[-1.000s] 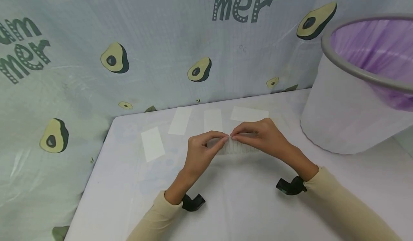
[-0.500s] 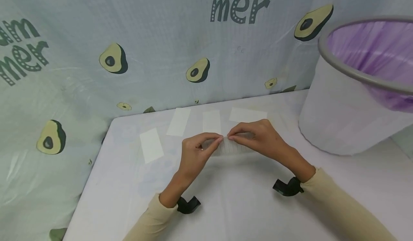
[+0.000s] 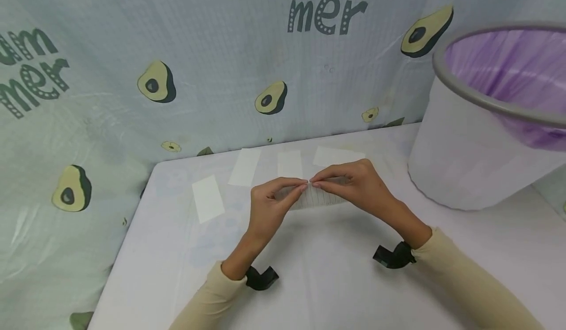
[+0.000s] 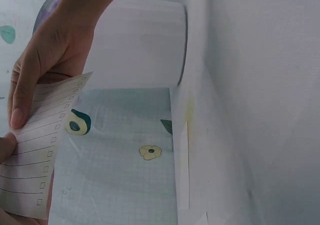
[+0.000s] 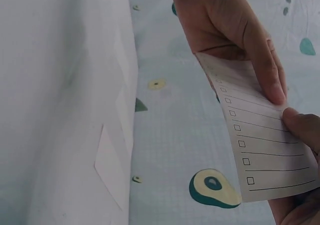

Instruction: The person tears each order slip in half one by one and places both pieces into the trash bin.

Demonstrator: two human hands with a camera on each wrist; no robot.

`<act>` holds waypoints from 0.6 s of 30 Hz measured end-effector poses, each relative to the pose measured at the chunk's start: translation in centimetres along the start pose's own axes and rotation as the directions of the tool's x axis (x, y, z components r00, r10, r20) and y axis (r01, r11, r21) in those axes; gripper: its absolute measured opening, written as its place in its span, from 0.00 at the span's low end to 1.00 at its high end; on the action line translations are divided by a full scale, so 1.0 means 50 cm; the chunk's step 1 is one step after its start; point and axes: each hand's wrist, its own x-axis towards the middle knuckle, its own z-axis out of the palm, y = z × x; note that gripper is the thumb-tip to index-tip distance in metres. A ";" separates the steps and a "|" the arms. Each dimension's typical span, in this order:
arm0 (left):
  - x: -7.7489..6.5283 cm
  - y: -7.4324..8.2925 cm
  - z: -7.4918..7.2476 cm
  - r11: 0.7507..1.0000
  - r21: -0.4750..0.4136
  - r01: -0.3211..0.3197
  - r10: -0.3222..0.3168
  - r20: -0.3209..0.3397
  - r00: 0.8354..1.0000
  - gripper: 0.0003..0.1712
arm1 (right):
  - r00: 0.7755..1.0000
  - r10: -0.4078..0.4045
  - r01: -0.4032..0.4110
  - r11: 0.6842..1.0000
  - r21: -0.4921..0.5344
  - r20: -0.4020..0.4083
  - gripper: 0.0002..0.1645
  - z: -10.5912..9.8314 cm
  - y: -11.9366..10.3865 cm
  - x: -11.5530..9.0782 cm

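Note:
A lined checklist sheet (image 3: 320, 198) with small printed boxes hangs between both hands above the white table. My left hand (image 3: 270, 205) pinches its upper long edge near the middle between thumb and fingers. Right beside it, my right hand (image 3: 360, 182) pinches the same edge, the two sets of fingertips almost meeting. The left wrist view shows the checklist sheet (image 4: 35, 160) slightly bowed, its ruled side facing that camera, with the right hand (image 4: 55, 50) behind it. From the right wrist, the sheet's (image 5: 265, 145) row of boxes runs along one edge, and no tear shows.
Several blank white paper slips lie toward the back of the table (image 3: 309, 271), among them a left slip (image 3: 208, 199) and a right slip (image 3: 338, 156). A white bin (image 3: 477, 158) with a purple liner stands at the right. An avocado-print curtain (image 3: 212, 50) hangs behind.
Half a second ago the fingertips were a little farther apart; they have come together again. Both hands have risen slightly with the sheet. The slips and bin stay in place.

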 end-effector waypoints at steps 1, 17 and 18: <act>0.001 -0.002 0.002 1.000 -0.004 -0.007 0.007 -0.006 1.000 0.06 | 1.000 0.006 -0.006 1.000 -0.006 -0.002 0.11 0.000 0.000 -0.001; 0.018 0.003 0.029 0.996 -0.085 0.014 -0.012 0.016 1.000 0.06 | 1.000 0.009 -0.011 0.992 -0.128 -0.021 0.11 -0.041 0.001 -0.012; 0.019 0.005 0.031 0.996 -0.084 0.009 -0.008 0.013 1.000 0.06 | 1.000 0.009 -0.011 0.992 -0.128 -0.018 0.11 -0.043 0.001 -0.012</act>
